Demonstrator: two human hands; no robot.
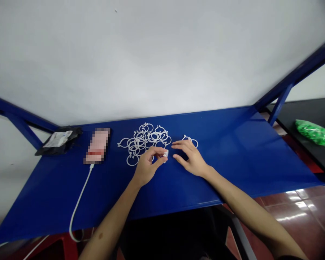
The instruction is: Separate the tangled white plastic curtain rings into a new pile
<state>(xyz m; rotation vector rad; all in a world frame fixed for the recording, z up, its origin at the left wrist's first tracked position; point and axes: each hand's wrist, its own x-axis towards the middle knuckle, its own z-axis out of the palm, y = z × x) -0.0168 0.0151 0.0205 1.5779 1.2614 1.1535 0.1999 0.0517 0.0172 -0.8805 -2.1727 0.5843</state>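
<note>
My left hand pinches a small white piece between thumb and fingers; its exact kind is too small to make out. Just right of it, my right hand has its fingers apart and holds nothing, thumb and forefinger facing the piece. Behind my left hand lies a loose pile of white open rings with small knobbed ends, partly hidden by that hand. A few more white rings lie behind my right hand, which partly covers them.
On the blue table, a phone with a white cable lies at left, beside a black plastic package. A bag of green items rests on a dark surface at right. Blue frame bars stand at both sides.
</note>
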